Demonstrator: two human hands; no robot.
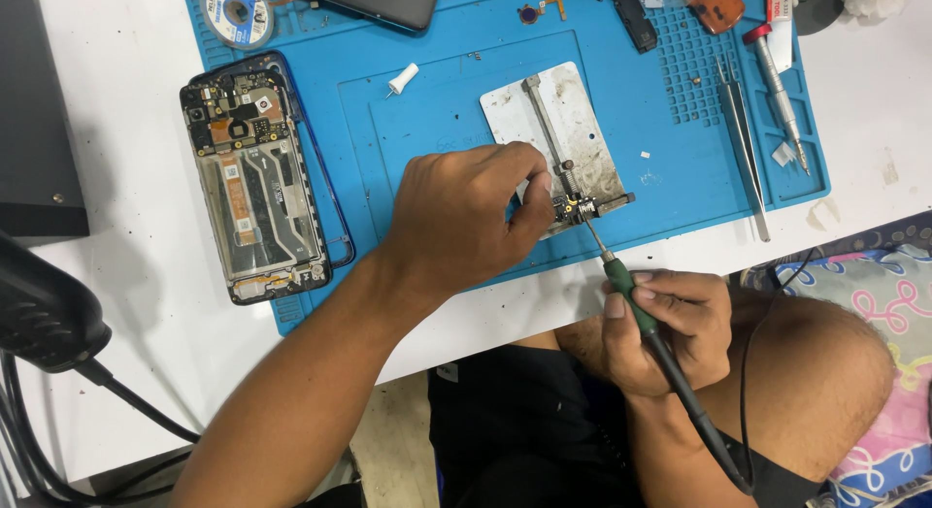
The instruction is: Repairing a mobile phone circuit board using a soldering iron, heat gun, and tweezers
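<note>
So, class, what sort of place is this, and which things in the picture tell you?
Most likely a phone repair bench. A blue work mat covers the white table, an opened phone lies with its insides showing, and the right hand holds a soldering iron to a small circuit board that the left hand steadies.

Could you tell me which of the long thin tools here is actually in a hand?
The green-handled soldering iron, gripped by the right hand; the metal tweezers and silver pen-shaped tool lie untouched.

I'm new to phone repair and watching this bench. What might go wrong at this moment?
The soldering iron tip meets the small board right beside the left hand fingertips, so a slip may burn them. The iron's cord drapes over the bare knee and may snag. The opened phone overhangs the mat edge.
</note>
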